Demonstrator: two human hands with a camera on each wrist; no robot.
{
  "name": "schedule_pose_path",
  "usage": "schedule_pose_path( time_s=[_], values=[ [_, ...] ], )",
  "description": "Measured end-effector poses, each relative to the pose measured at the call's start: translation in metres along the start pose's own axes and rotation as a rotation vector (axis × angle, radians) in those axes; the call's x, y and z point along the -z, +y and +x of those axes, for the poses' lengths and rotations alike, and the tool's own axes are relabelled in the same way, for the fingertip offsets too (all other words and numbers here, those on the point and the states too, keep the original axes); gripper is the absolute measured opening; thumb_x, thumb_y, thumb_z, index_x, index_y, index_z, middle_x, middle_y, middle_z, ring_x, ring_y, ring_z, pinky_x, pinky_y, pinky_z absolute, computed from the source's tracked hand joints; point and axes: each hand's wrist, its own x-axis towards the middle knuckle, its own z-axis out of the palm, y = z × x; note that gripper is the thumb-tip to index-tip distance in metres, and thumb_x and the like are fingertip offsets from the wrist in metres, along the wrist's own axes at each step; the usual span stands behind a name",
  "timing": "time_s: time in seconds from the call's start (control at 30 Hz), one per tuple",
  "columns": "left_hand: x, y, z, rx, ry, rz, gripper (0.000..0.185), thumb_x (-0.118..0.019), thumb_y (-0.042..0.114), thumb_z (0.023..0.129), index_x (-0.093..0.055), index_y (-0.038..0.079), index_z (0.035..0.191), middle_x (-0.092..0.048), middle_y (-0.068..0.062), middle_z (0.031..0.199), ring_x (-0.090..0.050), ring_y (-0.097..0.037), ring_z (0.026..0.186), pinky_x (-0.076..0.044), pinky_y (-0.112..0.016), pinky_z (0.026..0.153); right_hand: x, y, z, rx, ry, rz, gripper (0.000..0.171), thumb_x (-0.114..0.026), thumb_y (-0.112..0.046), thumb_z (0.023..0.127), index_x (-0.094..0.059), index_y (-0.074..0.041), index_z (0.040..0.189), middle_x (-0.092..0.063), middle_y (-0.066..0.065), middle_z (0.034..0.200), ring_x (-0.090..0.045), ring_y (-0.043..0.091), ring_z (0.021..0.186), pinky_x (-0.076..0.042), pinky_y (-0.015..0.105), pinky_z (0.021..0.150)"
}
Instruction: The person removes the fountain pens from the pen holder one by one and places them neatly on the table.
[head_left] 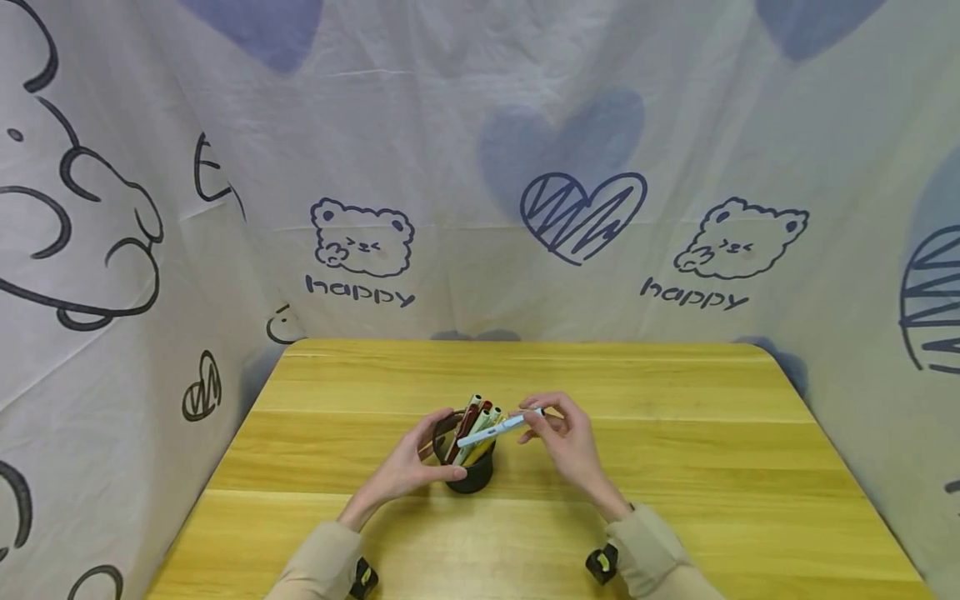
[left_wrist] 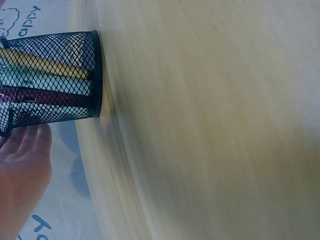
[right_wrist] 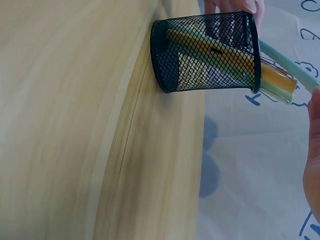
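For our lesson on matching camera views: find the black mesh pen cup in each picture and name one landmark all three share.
Head: black mesh pen cup stands mid-table, gripped by the left hand.
Left wrist: upper left, seen sideways.
Right wrist: top centre, seen sideways.
Shared landmark: the yellow wooden table.

The wooden table (head_left: 675, 450) carries one black mesh pen holder (head_left: 471, 477), standing near the middle, closer to the front edge.

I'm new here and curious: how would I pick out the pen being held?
On the wooden table stands a black mesh cup of pens. The right hand pinches a light blue pen lying slantwise across its rim; the others stand inside.
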Motion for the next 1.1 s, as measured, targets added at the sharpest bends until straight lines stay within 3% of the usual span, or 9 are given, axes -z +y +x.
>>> schedule_pose_path(
  time_s=[0.13, 0.37, 0.53, 0.8, 0.97, 1.1],
  values=[
    [-0.001, 0.0, 0.0, 0.0, 0.0, -0.002, 0.096, -0.085, 0.019, 0.082, -0.027, 0.006, 0.158, -0.028, -0.017, 0.165, -0.031, -0.042, 0.15, -0.029, -0.06, 0.12, 0.0, -0.003, -0.002, -0.038, 0.064, 0.039, 0.022, -0.053, -0.003, 0.103, -0.046, 0.017, 0.107, -0.07, 0.0, 0.111, -0.074, 0.011, 0.088, -0.064, 0.033, 0.065],
    [-0.003, 0.0, 0.001, -0.024, -0.014, -0.033, 0.096, -0.084, 0.016, 0.082, -0.026, 0.002, 0.157, -0.03, -0.019, 0.164, -0.032, -0.043, 0.15, -0.028, -0.06, 0.121, 0.003, -0.008, -0.006, -0.086, 0.11, 0.129, 0.013, -0.044, -0.011, 0.108, -0.046, 0.002, 0.107, -0.076, 0.003, 0.112, -0.075, 0.016, 0.098, -0.064, 0.035, 0.072],
    [-0.002, 0.0, 0.0, -0.024, -0.015, -0.035, 0.096, -0.084, 0.015, 0.082, -0.026, 0.002, 0.158, -0.032, -0.019, 0.163, -0.033, -0.042, 0.15, -0.028, -0.059, 0.121, 0.006, -0.011, -0.004, -0.194, 0.245, 0.309, 0.014, -0.043, -0.021, 0.109, -0.048, -0.008, 0.107, -0.078, 0.004, 0.104, -0.077, 0.016, 0.096, -0.063, 0.03, 0.076],
    [-0.001, -0.001, 0.0, -0.02, -0.017, -0.038, 0.095, -0.083, 0.015, 0.083, -0.025, 0.003, 0.158, -0.031, -0.018, 0.163, -0.032, -0.042, 0.15, -0.027, -0.059, 0.121, 0.018, -0.017, -0.002, -0.333, 0.411, 0.534, 0.022, -0.047, -0.026, 0.107, -0.059, -0.01, 0.098, -0.073, 0.005, 0.093, -0.078, 0.02, 0.086, -0.062, 0.021, 0.074],
    [-0.001, 0.0, 0.0, -0.018, -0.015, -0.051, 0.095, -0.084, 0.015, 0.083, -0.026, 0.004, 0.158, -0.031, -0.018, 0.164, -0.032, -0.042, 0.15, -0.027, -0.059, 0.122, 0.025, -0.018, -0.003, -0.418, 0.486, 0.569, 0.022, -0.051, -0.024, 0.104, -0.063, -0.01, 0.091, -0.067, 0.005, 0.088, -0.078, 0.025, 0.089, -0.06, 0.018, 0.078],
    [0.0, 0.0, 0.0, -0.022, -0.017, -0.059, 0.095, -0.083, 0.015, 0.083, -0.026, 0.004, 0.158, -0.03, -0.018, 0.164, -0.03, -0.042, 0.151, -0.026, -0.059, 0.122, 0.029, -0.018, -0.005, -0.474, 0.498, 0.556, 0.019, -0.054, -0.016, 0.104, -0.061, -0.009, 0.087, -0.067, 0.004, 0.091, -0.077, 0.024, 0.096, -0.059, 0.016, 0.082]
  ],
)
